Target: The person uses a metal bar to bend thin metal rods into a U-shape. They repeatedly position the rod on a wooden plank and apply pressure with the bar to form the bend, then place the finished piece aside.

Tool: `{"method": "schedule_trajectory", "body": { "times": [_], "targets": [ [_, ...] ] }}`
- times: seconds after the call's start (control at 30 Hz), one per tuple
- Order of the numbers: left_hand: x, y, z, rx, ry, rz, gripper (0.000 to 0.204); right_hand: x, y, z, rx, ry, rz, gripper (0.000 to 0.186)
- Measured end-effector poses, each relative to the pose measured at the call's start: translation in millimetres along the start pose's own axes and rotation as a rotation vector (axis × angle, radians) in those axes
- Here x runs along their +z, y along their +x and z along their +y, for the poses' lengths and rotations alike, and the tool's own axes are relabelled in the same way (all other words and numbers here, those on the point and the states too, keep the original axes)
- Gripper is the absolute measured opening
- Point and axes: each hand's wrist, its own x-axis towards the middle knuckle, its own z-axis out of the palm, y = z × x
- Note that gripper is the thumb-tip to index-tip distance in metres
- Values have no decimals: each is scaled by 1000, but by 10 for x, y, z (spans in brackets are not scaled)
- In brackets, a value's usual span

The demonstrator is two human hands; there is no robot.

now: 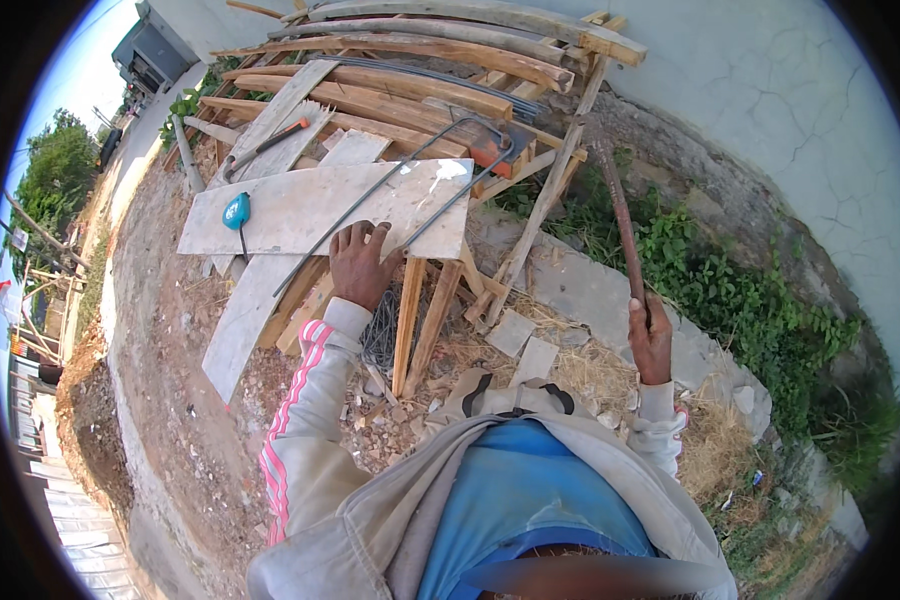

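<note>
- Left hand point(362, 262) presses flat, fingers spread, on a bent steel rod point(400, 190), pinning it to the pale board point(300, 205).
- Right hand point(650, 340), at four o'clock, is clenched around a rusty pipe point(618, 210), seemingly as a lever.
- Blue tape measure point(236, 211) lies at nine o'clock.
</note>
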Motion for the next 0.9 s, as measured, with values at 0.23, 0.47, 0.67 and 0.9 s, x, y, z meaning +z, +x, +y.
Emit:
{"method": "schedule_trajectory", "body": {
  "times": [0.23,0.47,0.67,0.9],
  "targets": [
    [59,-252,-165,74,-9,-62,36,123,47,-332,-130,-236,-107,34],
    [-50,-148,-342,188,-63,-110,50,404,191,-369,-240,-453,-36,33],
    [-140,-70,-531,16,-1,-302,89,602,58,-543,-106,-478,4,29],
    [-166,29,-765,67,-70,-414,105,761,-1,-836,-86,-544,30,25]
  ]
}}
